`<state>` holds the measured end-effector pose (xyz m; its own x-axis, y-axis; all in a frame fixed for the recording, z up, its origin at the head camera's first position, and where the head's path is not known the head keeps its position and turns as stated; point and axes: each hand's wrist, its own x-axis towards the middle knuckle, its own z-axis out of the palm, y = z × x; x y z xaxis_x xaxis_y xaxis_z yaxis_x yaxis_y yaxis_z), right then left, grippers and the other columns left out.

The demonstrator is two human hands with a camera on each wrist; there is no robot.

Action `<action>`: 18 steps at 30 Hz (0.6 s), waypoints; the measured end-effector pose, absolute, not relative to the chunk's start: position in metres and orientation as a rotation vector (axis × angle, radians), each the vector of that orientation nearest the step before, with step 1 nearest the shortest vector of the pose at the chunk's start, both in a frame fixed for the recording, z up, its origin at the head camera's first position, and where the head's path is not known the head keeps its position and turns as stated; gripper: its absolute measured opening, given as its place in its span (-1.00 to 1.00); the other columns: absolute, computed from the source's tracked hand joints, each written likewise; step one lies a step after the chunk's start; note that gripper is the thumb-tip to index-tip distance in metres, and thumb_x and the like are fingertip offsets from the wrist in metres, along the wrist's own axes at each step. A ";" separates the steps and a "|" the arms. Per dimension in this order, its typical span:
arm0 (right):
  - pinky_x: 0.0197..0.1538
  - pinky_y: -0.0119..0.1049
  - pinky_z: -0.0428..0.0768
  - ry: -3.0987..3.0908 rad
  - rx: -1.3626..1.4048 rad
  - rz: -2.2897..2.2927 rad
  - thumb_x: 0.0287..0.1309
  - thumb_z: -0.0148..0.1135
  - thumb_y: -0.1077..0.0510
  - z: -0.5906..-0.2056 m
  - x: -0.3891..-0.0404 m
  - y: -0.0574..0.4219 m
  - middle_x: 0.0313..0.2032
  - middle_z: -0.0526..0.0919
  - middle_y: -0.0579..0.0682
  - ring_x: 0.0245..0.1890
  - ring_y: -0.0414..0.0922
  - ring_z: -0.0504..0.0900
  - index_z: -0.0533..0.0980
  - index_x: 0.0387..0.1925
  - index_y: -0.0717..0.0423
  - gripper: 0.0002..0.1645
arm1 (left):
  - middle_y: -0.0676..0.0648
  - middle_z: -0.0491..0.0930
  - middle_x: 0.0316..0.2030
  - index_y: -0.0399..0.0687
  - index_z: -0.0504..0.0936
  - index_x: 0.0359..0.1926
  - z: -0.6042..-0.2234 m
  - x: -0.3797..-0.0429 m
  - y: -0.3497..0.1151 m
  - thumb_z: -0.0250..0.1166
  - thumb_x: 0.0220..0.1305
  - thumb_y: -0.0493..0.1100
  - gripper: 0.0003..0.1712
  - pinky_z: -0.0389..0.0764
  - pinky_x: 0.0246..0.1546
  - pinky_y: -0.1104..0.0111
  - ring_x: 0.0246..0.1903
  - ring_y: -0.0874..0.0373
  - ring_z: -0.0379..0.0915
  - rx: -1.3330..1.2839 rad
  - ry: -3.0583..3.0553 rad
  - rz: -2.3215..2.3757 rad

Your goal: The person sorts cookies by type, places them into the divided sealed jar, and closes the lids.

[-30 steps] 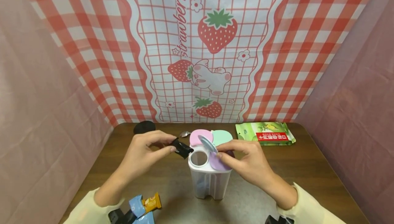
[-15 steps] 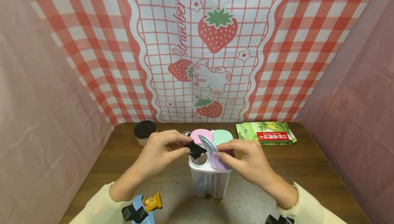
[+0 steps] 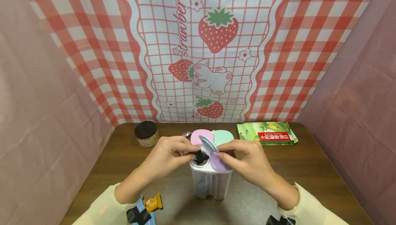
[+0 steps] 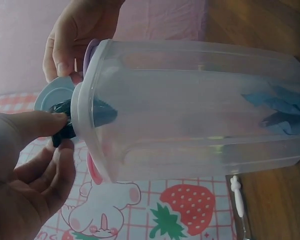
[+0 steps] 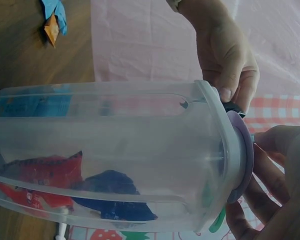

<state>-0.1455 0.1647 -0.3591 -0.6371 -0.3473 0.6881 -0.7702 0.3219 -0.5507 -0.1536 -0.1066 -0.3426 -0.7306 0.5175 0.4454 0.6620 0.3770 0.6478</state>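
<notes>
My left hand pinches a small black wrapped packet at the front left round opening of a clear storage container. Through the wall in the left wrist view, part of the packet shows inside the rim. My right hand pinches the raised grey-blue lid of that opening. Beside it are a purple lid, a pink lid and a mint lid, all down. Inside the container lie a red packet, a dark blue packet and light blue wrappers.
Near the left forearm lie an orange packet and blue packets. A black-lidded jar stands at the back left of the table. A spoon lies behind the container; a green bag is back right.
My left hand has moved right with the black packet, from beside the container to over the opening, then lowered it partly in. My right hand has held the lid up throughout.
</notes>
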 end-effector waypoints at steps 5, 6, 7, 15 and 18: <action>-0.29 -0.41 0.65 -2.165 0.974 1.273 0.07 0.53 0.31 -0.360 -0.145 0.165 -0.29 0.81 -0.19 -0.33 -0.28 0.74 0.79 -0.21 -0.05 -0.74 | 0.10 0.71 -0.26 -0.03 0.81 -0.02 -0.342 -0.153 -0.103 0.51 0.18 -0.30 -0.69 0.63 -0.40 0.42 -0.43 0.38 0.50 -1.117 -2.536 -1.186; -0.28 -0.41 0.65 -2.171 0.971 1.277 0.06 0.53 0.31 -0.360 -0.145 0.165 -0.29 0.81 -0.21 -0.32 -0.28 0.74 0.79 -0.21 -0.06 -0.74 | 0.09 0.69 -0.27 -0.03 0.79 -0.01 -0.341 -0.153 -0.103 0.52 0.18 -0.28 -0.67 0.63 -0.40 0.42 -0.43 0.38 0.50 -1.117 -2.545 -1.165; -0.28 -0.41 0.65 -2.179 0.967 1.282 0.06 0.54 0.31 -0.360 -0.145 0.165 -0.28 0.81 -0.22 -0.32 -0.28 0.75 0.79 -0.21 -0.06 -0.73 | 0.09 0.68 -0.28 -0.02 0.78 0.00 -0.341 -0.153 -0.103 0.53 0.17 -0.26 -0.65 0.62 -0.39 0.42 -0.43 0.38 0.49 -1.108 -2.553 -1.155; -0.28 -0.40 0.66 -2.207 0.943 1.279 0.04 0.55 0.32 -0.357 -0.143 0.165 -0.27 0.81 -0.23 -0.30 -0.28 0.75 0.79 -0.21 -0.07 -0.71 | 0.16 0.59 -0.27 0.07 0.80 -0.20 -0.344 -0.153 -0.105 0.52 0.22 -0.14 -0.88 0.63 -0.37 0.42 -0.38 0.32 0.52 -1.107 -2.598 -1.148; -0.28 -0.39 0.66 -2.210 0.941 1.276 0.04 0.55 0.31 -0.356 -0.142 0.165 -0.27 0.81 -0.23 -0.30 -0.28 0.75 0.79 -0.21 -0.08 -0.71 | 0.20 0.56 -0.21 0.09 0.83 -0.23 -0.345 -0.153 -0.106 0.49 0.26 -0.10 -0.93 0.65 -0.31 0.41 -0.30 0.26 0.54 -1.143 -2.608 -1.115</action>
<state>-0.1422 0.1653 -0.3560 -0.6836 -0.3460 0.6426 -0.7295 0.3499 -0.5877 -0.1526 -0.1060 -0.3449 -0.7175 0.6062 0.3430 0.6668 0.4556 0.5897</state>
